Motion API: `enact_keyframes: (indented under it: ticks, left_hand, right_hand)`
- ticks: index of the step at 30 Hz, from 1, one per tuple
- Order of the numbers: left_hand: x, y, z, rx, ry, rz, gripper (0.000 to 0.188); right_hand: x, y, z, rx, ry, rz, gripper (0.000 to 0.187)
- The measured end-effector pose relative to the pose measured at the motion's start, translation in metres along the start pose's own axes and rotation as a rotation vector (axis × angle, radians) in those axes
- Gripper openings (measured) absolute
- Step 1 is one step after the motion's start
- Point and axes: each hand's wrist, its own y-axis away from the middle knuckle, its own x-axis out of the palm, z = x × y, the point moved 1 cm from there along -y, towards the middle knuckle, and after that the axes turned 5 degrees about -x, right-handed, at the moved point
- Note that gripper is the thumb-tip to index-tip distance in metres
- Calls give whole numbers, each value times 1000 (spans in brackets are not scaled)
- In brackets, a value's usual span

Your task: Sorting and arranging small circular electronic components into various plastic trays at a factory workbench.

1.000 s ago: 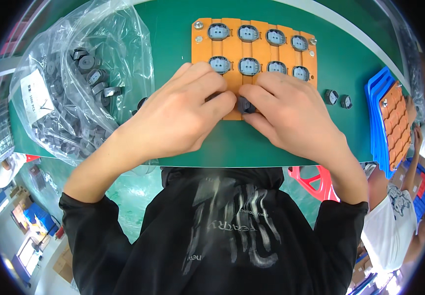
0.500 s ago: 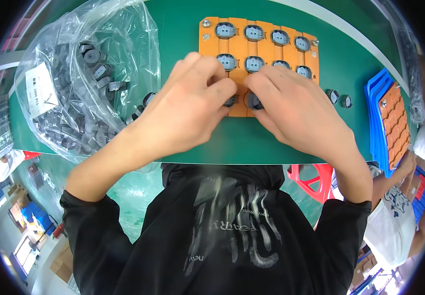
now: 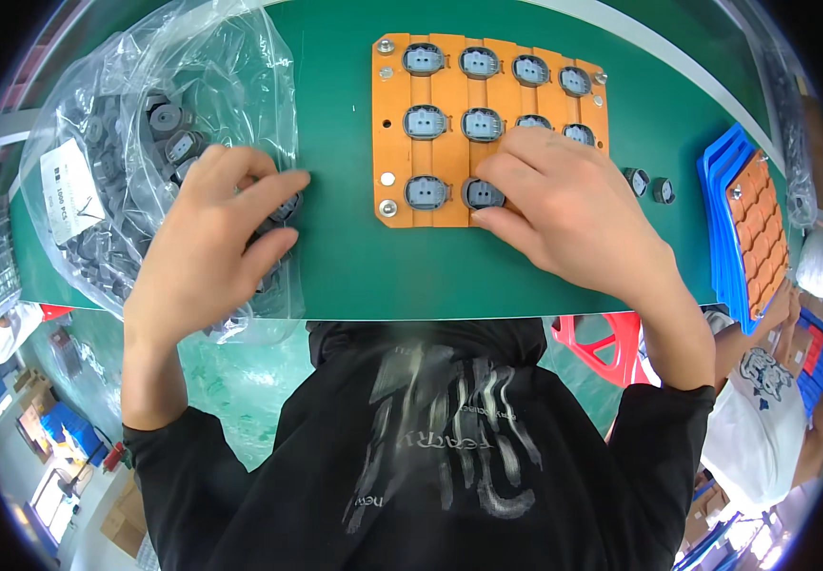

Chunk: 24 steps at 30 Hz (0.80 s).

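Observation:
An orange fixture plate with rows of oval pockets lies on the green table, several pockets filled with grey plastic connectors. At its near row, my right hand has thumb and forefinger on a seated grey connector. The hand covers the pockets to the right of it. My left hand is at the mouth of a clear plastic bag of loose grey connectors. Its thumb and forefinger are spread on either side of a loose connector; contact cannot be made out.
Two loose connectors lie right of the plate. Blue trays stand stacked at the table's right end, against another orange plate. A red stool is below the table edge. Another person in a white shirt is at the right.
My left hand has left the plate and moved left to the bag, its fingers spreading. The near-left connectors now show. My right hand stays at the near row.

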Motion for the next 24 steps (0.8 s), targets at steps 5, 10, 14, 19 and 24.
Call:
enact_keyframes:
  ticks: [5, 10, 14, 19, 24]
  left_hand:
    - [9, 0, -4, -9, -71, -34, 37]
    - [17, -8, -2, 18, -65, -87, 31]
    - [17, -9, -3, -9, -90, -130, 33]
    - [14, -15, -7, -58, -99, -137, 41]
    - [20, -39, -47, 249, -7, -146, 53]
  right_hand:
    - [-7, -13, 6, -44, 164, 101, 26]
    - [-2, -4, 5, -48, 227, 99, 26]
    - [3, -6, 11, -100, 234, 13, 19]
    - [-1, -13, 19, -135, 290, 106, 17]
    - [1, 0, 4, -114, 227, 3, 24]
